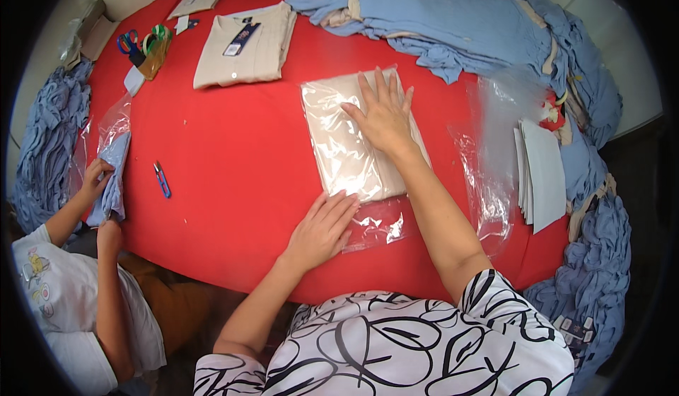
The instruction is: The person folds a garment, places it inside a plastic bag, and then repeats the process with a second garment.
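A folded beige garment in a clear plastic bag (332, 134) lies flat on the red-covered table (226, 184) before me. My right hand (385, 113) rests on its upper part, fingers spread. At the bag's lower left edge lies my left hand (322, 230), flat, with fingers stretched out and fingertips on the plastic. The bag's loose, see-through end (378, 225) reaches toward me beyond the garment. Neither hand grips anything.
Another folded beige shirt (244, 46) with a dark tag lies farther back. Blue thread snips (162, 179) lie left. Clear bags (488, 184) and white card sheets (543, 177) sit right; blue garments (453, 14) are heaped behind. At left a co-worker's hands (99, 177) hold a bagged blue garment.
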A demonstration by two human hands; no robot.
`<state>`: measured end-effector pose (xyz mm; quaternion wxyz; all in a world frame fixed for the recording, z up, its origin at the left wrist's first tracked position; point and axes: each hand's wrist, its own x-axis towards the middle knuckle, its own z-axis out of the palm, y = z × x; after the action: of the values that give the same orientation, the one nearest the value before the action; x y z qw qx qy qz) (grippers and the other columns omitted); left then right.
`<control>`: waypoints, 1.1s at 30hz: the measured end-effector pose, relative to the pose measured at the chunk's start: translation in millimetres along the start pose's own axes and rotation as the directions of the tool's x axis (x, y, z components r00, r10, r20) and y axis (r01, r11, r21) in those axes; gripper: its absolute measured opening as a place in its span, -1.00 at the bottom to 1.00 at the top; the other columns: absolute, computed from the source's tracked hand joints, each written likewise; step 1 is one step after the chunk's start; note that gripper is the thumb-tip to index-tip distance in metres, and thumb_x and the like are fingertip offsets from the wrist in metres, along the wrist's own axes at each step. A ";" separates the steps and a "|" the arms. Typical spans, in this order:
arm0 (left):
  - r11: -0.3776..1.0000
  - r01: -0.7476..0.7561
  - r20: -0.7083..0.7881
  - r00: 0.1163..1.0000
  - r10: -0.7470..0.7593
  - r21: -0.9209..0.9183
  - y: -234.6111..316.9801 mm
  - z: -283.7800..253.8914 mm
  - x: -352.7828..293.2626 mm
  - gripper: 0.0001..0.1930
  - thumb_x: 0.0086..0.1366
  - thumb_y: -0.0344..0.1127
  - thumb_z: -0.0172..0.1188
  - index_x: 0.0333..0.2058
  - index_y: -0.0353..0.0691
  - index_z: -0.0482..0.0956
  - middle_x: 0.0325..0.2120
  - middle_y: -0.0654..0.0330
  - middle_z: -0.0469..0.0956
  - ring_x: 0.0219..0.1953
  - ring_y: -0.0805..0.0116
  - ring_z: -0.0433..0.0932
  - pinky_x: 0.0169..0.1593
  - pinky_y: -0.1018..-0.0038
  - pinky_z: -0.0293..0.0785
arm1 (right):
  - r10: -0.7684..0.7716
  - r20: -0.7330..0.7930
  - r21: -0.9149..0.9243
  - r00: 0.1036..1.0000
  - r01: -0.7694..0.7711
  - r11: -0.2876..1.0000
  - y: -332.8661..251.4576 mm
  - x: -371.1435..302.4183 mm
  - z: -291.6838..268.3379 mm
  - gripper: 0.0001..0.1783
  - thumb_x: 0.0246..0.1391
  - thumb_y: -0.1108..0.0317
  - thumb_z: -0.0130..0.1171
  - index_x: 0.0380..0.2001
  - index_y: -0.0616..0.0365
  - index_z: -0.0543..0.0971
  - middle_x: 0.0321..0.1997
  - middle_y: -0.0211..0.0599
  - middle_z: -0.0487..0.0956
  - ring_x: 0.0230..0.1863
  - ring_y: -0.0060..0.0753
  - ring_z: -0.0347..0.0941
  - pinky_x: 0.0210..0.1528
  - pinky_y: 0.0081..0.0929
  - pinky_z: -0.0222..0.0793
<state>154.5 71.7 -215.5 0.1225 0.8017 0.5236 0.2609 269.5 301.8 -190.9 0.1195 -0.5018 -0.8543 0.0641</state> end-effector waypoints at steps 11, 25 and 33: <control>0.999 -0.038 -0.051 0.998 0.037 -0.007 -0.5 -2.8 2.8 -0.39 0.11 -0.51 0.22 0.20 -0.26 0.41 0.29 0.10 0.33 0.36 0.14 0.26 0.39 0.09 0.16 | 0.016 -0.127 0.096 0.992 -0.003 0.995 4.1 5.5 -8.3 -0.16 0.20 -0.35 -0.09 0.43 -0.20 0.19 0.58 -0.13 -0.08 0.58 0.09 -0.36 0.45 0.37 -0.56; 0.989 -0.066 0.164 0.986 0.043 0.136 -7.8 3.4 -6.1 -0.42 0.22 -0.43 0.12 0.26 -0.22 0.37 0.33 0.15 0.29 0.41 0.16 0.17 0.42 0.13 0.12 | 0.039 -0.032 0.012 0.999 -0.039 0.999 15.5 -31.7 -12.0 -0.17 0.24 -0.27 -0.07 0.46 -0.20 0.09 0.58 -0.10 -0.09 0.58 0.11 -0.35 0.44 0.42 -0.51; 0.991 -0.113 0.075 0.991 0.108 0.066 -7.6 -1.7 -0.9 -0.39 0.20 -0.40 0.18 0.27 -0.23 0.35 0.31 0.13 0.31 0.38 0.12 0.20 0.38 0.13 0.15 | -0.091 -0.029 0.465 0.995 0.094 0.880 26.9 -130.4 -25.0 -0.59 0.23 0.20 0.10 0.08 0.16 0.48 0.14 -0.05 0.46 0.22 0.12 0.28 0.25 0.12 0.14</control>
<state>147.3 74.0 -217.9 0.0982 0.8421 0.4825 0.2202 359.8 200.9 -191.2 0.2421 -0.4174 -0.8365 0.2596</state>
